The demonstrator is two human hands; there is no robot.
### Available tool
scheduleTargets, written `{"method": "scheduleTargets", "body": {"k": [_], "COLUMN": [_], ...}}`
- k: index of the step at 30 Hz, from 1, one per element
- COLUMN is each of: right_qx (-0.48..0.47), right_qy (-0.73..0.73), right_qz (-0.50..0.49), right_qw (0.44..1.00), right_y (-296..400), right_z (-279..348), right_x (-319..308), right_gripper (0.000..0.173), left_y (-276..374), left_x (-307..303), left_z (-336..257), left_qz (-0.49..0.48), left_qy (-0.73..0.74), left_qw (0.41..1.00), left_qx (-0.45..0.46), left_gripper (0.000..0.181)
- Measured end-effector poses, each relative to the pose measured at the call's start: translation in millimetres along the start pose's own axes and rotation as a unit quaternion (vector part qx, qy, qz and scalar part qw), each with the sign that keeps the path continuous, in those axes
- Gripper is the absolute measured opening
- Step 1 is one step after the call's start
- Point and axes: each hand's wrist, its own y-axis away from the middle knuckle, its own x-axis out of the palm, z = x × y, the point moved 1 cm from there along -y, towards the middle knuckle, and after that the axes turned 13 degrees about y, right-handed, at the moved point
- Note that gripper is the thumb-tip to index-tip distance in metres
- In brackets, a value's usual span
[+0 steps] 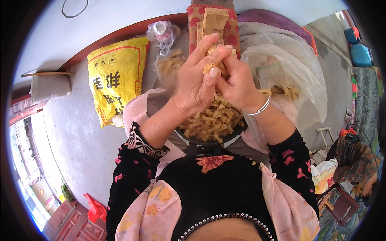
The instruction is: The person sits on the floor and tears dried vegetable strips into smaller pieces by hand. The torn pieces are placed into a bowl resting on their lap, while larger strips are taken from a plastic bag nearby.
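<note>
My left hand (197, 72) and my right hand (238, 79) meet in front of me, fingers closed together around a small bundle of pale yellow dried strips (210, 67). A silver bangle (261, 106) circles my right wrist. Below the hands, a dark round basin (193, 139) holds a heap of short, folded pieces of the same yellow material (215, 119). Just beyond my fingertips stands a wooden block fixture (215, 19) on a bench covered with red-dotted cloth (193, 15). The fingers hide part of the bundle and the lower part of the fixture.
A yellow woven sack (117, 78) bearing writing and a clear plastic bag (164, 34) lie to the left, near loose strips (172, 63). At right, a large translucent bag (289, 60) lies by more strips (286, 92). Another person (355, 159) is at far right, near a wooden chair (342, 205).
</note>
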Motion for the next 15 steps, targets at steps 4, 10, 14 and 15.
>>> {"method": "scheduleTargets", "body": {"k": [4,10,14,15], "right_qx": [0.013,0.373,0.384,0.364], "right_qy": [0.103,-0.402,-0.499,-0.438], "right_qz": [-0.016,0.146,0.289,0.267], "right_qw": [0.994,0.823,0.721,0.778], "right_y": [-2.6,-1.3,2.1,0.6], "right_z": [-3.5,-5.9,-22.3,-20.7], "right_x": [-6.1,-20.2,-21.6,-21.7], "right_gripper": [0.02,0.028,0.022,0.019], "left_y": [-3.6,-10.3,-0.6,1.0], "left_x": [1.8,-3.6,-8.6,-9.8], "left_z": [-2.3,-1.1,6.6,8.3], "left_qz": [-0.074,-0.007,0.042,0.051], "left_qy": [0.313,-0.065,-0.023,-0.007], "left_qw": [0.902,0.994,0.999,0.999], "left_qx": [-0.286,-0.087,0.022,0.004], "left_gripper": [0.036,0.023,0.02,0.019]}}
